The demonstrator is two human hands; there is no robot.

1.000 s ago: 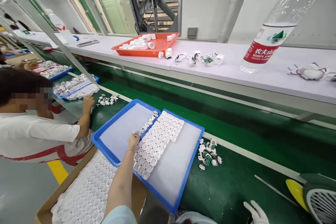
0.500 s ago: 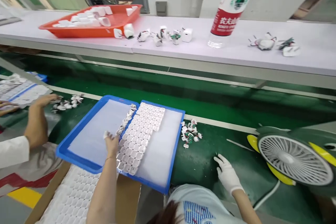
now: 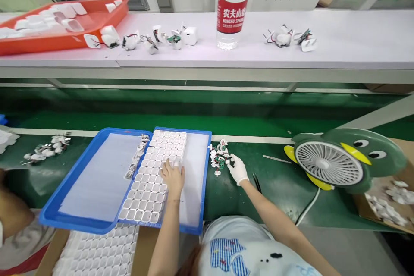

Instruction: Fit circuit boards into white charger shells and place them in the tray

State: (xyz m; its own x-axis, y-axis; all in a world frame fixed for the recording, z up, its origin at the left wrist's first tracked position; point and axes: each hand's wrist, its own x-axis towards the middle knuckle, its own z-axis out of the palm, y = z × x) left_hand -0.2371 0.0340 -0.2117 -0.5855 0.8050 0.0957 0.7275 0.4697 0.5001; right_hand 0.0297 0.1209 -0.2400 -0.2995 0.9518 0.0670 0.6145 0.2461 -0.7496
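My left hand (image 3: 173,177) is over the rows of white casings (image 3: 147,189) in the right blue tray (image 3: 201,198). Its fingers are apart and bent down onto the casings, with white at the fingertips. My right hand (image 3: 238,170), in a white glove, reaches the right edge of a pile of small wired parts with green boards (image 3: 220,155). Its fingers are pressed together at a small piece that I cannot make out. Beside the tray's divider, a column of wired white parts (image 3: 137,155) lies in the left blue tray (image 3: 80,220).
Dark prongs (image 3: 256,182) and a thin strip (image 3: 277,159) lie near a green fan (image 3: 330,164). The shelf holds a bottle (image 3: 231,13), an orange tray (image 3: 64,43) and wired parts. A person's arm (image 3: 16,198) is at left. A box of casings (image 3: 97,250) stands below.
The view has turned right. My left hand has moved from the divider onto the white casings. My right hand has gone left from the bare tabletop to the pile, leaving the dark prongs behind.
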